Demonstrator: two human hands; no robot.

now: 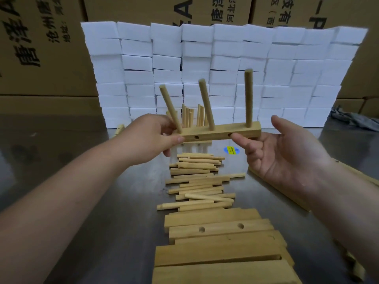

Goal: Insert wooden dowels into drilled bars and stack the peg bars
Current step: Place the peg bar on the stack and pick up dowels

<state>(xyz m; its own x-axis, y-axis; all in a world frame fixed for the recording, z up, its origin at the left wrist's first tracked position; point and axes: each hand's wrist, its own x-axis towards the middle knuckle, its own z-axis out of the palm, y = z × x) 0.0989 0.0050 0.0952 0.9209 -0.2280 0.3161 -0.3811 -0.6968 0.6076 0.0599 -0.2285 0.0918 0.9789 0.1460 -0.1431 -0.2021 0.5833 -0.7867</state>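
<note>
A wooden peg bar (242, 130) is held in the air over the metal table, with three dowels standing up from it: left dowel (170, 108), middle dowel (206, 104), right dowel (248, 97). My left hand (151, 138) pinches the bar's left end between thumb and fingers. My right hand (287, 152) is palm up under the right end, its thumb pressed to the bar's front face, fingers loosely curled. Behind the bar stands a stack of finished peg bars (192, 117). Loose dowels (199, 181) lie in a pile below. Drilled bars (217, 230) lie nearest me.
A wall of white foam blocks (223, 64) stands at the back, with cardboard boxes (41, 48) behind it. More wooden bars (266, 177) lie under my right wrist. A blue and yellow sticker (231, 150) is on the table. Grey cloth (356, 119) lies far right.
</note>
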